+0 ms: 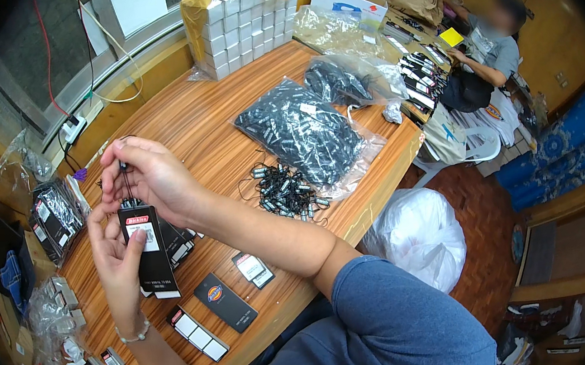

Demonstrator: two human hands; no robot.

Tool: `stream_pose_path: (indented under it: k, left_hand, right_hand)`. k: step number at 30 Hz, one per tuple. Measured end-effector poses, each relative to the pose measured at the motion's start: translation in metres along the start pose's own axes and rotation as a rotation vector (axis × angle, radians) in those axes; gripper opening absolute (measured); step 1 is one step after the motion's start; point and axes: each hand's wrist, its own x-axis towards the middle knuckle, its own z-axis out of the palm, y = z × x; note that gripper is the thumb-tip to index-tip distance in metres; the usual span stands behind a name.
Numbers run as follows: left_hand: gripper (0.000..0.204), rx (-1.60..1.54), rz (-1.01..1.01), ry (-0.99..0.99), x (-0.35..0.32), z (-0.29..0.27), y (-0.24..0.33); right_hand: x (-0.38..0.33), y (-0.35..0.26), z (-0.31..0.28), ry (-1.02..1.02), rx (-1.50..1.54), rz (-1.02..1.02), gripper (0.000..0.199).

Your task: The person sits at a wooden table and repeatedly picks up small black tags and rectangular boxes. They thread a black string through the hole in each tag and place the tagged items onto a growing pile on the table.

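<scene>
My left hand (112, 259) is closed around a black hang tag (155, 269) with a red label and a white sticker, its thumb pressed across the front. Just above, my right hand (160, 174) pinches a thin black string (127, 190) that runs up from the top of the tag. A small dark piece sits at the fingertips, too small to make out. Behind the held tag, a pile of black tags (182, 242) lies partly hidden. Nearer to me on the table are a black tag with an oval emblem (224, 302), a tag with white stickers (198, 333) and a smaller tag (252, 269).
Loose black strings (285, 192) lie beside a clear bag of strings (301, 131). Stacked small white boxes (246, 29) stand at the back. Bagged black tags (58, 216) sit at the left. A person (490, 45) works at the far right, near a white bag (414, 237).
</scene>
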Motion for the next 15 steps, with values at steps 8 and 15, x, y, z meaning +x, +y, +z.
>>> stream_pose_path:
  k: [8,15]
  left_hand:
    - [0.074,-0.270,-0.155,-0.217,-0.003,-0.003,0.013]
    - [0.069,-0.285,-0.342,-0.383,-0.007,-0.008,0.013]
  right_hand:
    - [0.012,0.007,-0.018,0.002,-0.099,0.020,0.018]
    - [0.012,-0.003,-0.018,0.075,0.009,-0.052,0.024]
